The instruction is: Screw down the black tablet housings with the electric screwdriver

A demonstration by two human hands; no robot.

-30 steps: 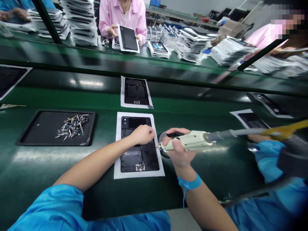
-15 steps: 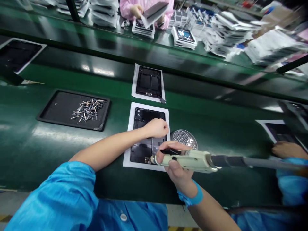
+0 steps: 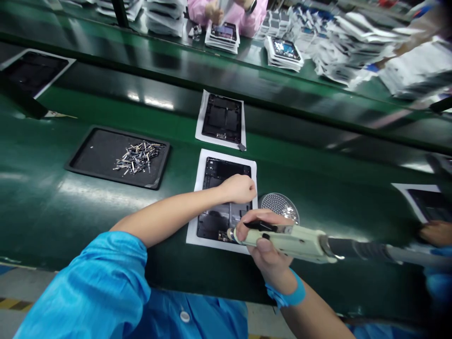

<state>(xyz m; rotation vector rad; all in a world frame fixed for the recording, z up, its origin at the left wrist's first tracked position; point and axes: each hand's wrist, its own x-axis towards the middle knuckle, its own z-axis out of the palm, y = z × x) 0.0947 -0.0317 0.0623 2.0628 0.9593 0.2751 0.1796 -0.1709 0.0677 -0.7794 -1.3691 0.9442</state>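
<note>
My right hand (image 3: 270, 254) is wrapped around a pale green electric screwdriver (image 3: 300, 242), held almost level. Its tip points at a small circuit board (image 3: 223, 236) at the near edge of a black tablet housing (image 3: 213, 221); whether it touches is hidden. The housing lies on a white sheet (image 3: 192, 235). My left hand (image 3: 239, 189) is closed in a fist over the housing's right side, and anything inside its fingers is out of sight. Right of the sheet, partly behind my right hand, sits a round metal screw dish (image 3: 278, 205) with a perforated face.
A black tray (image 3: 95, 160) with a heap of small metal-and-black parts (image 3: 139, 157) lies left. Beyond my housing is another tablet housing (image 3: 223, 117) on a sheet. A co-worker's hand (image 3: 436, 233) shows at far right. Across the bench, a person in pink (image 3: 243, 19) works among stacks.
The whole scene has shifted slightly right as my head turned. Both my hands keep about the same place over the housing. The person in pink has moved the panel they were holding.
</note>
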